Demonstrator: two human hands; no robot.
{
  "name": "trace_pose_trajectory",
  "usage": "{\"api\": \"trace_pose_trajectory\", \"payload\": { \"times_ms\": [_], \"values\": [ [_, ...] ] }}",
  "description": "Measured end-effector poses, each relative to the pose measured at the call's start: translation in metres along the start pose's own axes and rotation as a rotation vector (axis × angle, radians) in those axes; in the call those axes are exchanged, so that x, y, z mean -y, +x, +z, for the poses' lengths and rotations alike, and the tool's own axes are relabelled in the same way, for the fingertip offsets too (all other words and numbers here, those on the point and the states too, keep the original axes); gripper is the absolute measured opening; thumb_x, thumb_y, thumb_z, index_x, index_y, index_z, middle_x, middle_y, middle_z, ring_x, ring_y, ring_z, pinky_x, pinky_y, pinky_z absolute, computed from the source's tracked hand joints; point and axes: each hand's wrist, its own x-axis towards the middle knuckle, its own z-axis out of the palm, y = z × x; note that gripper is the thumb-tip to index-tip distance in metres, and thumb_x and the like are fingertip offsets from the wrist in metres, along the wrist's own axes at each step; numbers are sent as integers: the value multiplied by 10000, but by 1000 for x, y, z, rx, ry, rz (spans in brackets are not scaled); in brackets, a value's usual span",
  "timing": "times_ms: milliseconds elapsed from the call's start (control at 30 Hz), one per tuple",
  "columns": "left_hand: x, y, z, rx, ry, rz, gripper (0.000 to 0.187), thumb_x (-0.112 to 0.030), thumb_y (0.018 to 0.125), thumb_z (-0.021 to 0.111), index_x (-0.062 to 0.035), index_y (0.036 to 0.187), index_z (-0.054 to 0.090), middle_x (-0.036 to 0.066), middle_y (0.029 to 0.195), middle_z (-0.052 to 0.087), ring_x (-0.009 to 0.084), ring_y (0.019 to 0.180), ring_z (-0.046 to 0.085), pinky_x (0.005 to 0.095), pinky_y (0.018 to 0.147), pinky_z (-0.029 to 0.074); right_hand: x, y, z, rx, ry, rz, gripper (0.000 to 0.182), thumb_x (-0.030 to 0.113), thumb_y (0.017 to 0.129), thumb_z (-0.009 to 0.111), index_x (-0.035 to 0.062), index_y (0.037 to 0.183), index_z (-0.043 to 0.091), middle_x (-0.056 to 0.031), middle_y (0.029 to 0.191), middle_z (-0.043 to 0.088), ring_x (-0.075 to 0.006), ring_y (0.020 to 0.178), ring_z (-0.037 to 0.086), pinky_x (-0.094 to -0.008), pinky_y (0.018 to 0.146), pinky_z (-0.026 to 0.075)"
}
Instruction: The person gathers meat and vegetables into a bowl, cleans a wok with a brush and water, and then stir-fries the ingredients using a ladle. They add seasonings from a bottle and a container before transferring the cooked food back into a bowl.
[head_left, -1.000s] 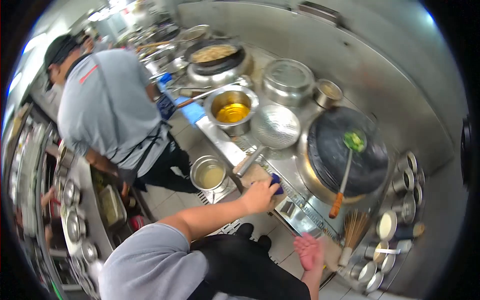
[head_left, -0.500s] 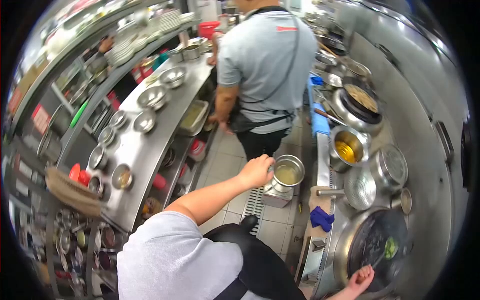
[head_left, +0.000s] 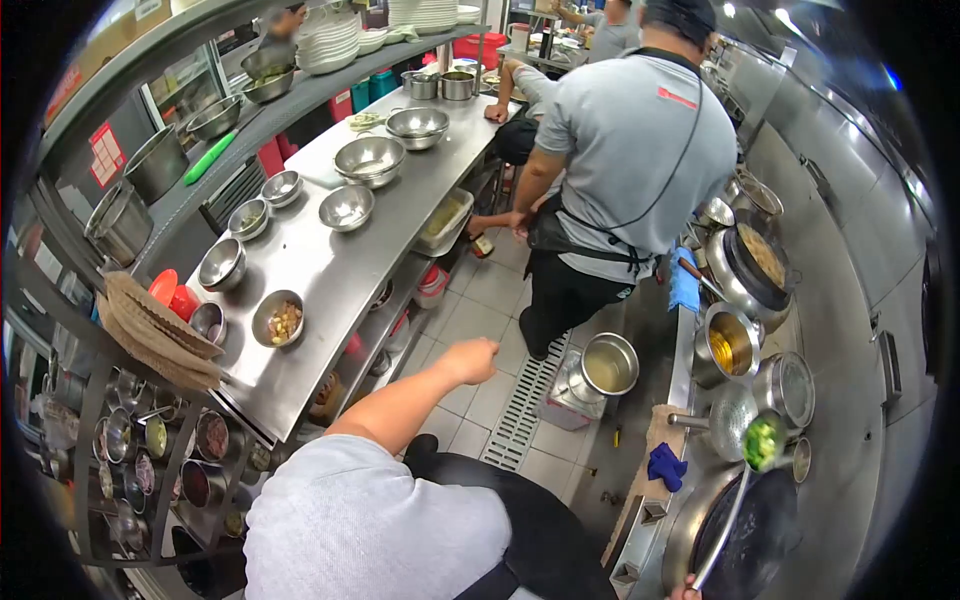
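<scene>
My left hand (head_left: 470,362) is a closed fist over the floor, with nothing visible in it. To its right, apart from it, the metal pot (head_left: 610,364) of cloudy liquid sits on a white container (head_left: 568,405). At the bottom edge my right hand (head_left: 684,591), partly cut off, grips the handle of a long metal ladle (head_left: 722,530). The ladle's bowl holds chopped green vegetables (head_left: 762,443), raised beyond the dark wok (head_left: 750,530) and next to a perforated strainer (head_left: 733,420).
A person (head_left: 640,150) in a grey shirt stands ahead in the aisle. Steel bowls (head_left: 277,318) line the left counter (head_left: 300,240). On the right are a pot of yellow oil (head_left: 727,343), a purple cloth (head_left: 665,467) and a dark pan (head_left: 760,255). Another person crouches by the counter.
My left hand has come away from the pot of cloudy liquid. The ladle has lifted the greens out of the wok, towards the strainer. The view has shifted left.
</scene>
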Motion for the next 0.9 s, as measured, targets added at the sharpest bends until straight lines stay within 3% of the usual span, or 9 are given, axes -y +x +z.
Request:
{"api": "trace_pose_trajectory", "payload": {
  "times_ms": [133,200,300,433,567,667,800,900],
  "values": [
    [78,-28,-35,-149,1,-137,400,-231,791,599,-56,1150,564,173,1144,576,341,1059,569,428,896,466,-62,20,58,55,-113,187,105,89,908,446,8,946,501,15,587,378,-84,408,360,-253,359,349],
    [127,-45,-44,-445,18,-136,398,-205,775,621,-56,1138,558,157,1175,548,334,1090,545,422,899,459,-95,35,92,88,-174,287,115,87,905,447,4,959,506,13,587,381,-86,405,362,-256,356,351],
    [179,-82,-53,-634,19,-207,521,-200,736,673,-55,1205,500,180,1245,466,340,1161,463,446,975,386,-149,56,138,130,-252,428,133,85,901,448,-2,977,513,11,587,385,-89,400,365,-260,352,353],
    [226,-114,-34,-679,72,-181,587,-220,741,671,-58,1268,469,207,1310,418,353,1218,412,453,1023,338,-207,84,195,174,-353,601,159,82,895,450,-11,1002,523,8,587,391,-94,393,369,-265,346,355],
    [235,-117,-27,-498,64,-161,642,-344,794,608,-64,1339,416,238,1382,356,368,1326,301,487,1107,226,-253,144,257,290,-315,751,228,71,868,464,2,1081,509,-8,593,425,-114,379,400,-284,324,355],
    [236,-118,-29,-511,38,-148,640,-333,790,613,-59,1334,418,239,1379,362,363,1324,306,488,1106,227,-284,201,332,401,-339,802,222,87,872,471,4,1066,541,0,600,441,-111,378,401,-277,314,345],
    [235,-119,-35,-507,64,-140,618,-300,766,634,-51,1301,451,227,1372,378,346,1320,318,480,1091,250,-332,297,432,483,-494,744,282,110,870,469,-23,1117,500,-3,608,446,-106,374,387,-264,307,326],
    [235,-118,-36,-509,85,-146,603,-300,769,627,-51,1293,460,219,1367,388,338,1316,325,474,1085,259,-378,355,512,504,-803,541,164,114,849,515,16,978,543,15,606,459,-103,405,420,-267,341,340]
  ]
}}
